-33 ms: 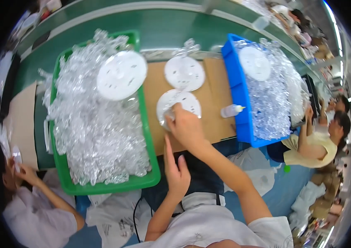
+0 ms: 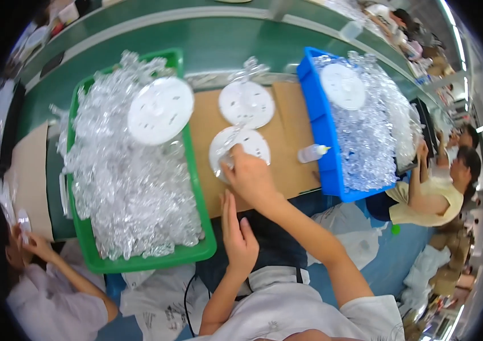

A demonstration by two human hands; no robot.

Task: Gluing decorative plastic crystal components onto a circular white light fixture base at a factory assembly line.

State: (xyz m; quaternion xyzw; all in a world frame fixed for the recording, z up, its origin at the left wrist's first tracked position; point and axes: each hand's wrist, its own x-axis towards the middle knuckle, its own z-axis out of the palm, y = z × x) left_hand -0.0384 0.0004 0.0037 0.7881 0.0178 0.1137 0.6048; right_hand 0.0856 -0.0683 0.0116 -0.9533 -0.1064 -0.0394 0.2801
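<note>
My right hand (image 2: pixel 251 177) reaches over the nearer white round disc (image 2: pixel 257 145), which lies on the brown cardboard. Its fingers are pinched together on a clear plastic piece (image 2: pixel 225 157) at the disc's left side; the fingertips partly hide it. My left hand (image 2: pixel 239 243) is just below, at the cardboard's front edge, fingers straight, thumb apart, holding nothing. Touching the near disc's far side is a second white disc (image 2: pixel 247 104), with clear plastic pieces (image 2: pixel 251 69) beyond it.
On the left stands a green bin (image 2: pixel 193 170) heaped with clear plastic pieces, a white disc (image 2: pixel 160 111) on top. At right, a blue bin (image 2: pixel 328 142) holds more, under another disc (image 2: pixel 342 86). Beside it lies a yellow-tipped bottle (image 2: pixel 313 153). Co-workers sit on both sides.
The whole view has shifted slightly, with the bins and discs a little to the left. My right hand stays at the near disc; my left hand keeps about the same pose.
</note>
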